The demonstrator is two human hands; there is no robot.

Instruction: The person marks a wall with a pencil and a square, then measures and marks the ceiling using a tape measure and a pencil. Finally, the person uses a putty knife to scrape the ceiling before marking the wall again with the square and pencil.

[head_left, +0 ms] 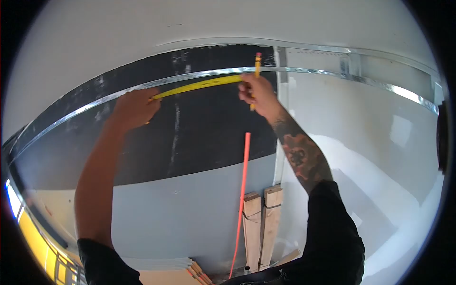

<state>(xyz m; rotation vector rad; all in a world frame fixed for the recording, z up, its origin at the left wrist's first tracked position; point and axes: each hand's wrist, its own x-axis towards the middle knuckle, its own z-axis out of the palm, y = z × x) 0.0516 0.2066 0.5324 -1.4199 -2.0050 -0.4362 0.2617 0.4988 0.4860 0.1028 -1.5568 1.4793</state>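
Note:
A yellow tape measure (199,85) stretches between my two raised hands, just under a shiny metal track (209,73). My left hand (137,108) is closed around the tape's case end, close to the track; the case is mostly hidden by the fingers. At the other end, my right hand (258,94) pinches the end of the blade against the track. A yellow pencil (258,66) with a pink eraser is also held in my right hand, upright between the fingers, its eraser above the track.
Behind the track is a wall with a black band (213,114) over grey. An orange pipe (244,175) leans below, beside bundled wooden boards (252,228). More metal framing (354,64) runs to the right under the white ceiling (228,19).

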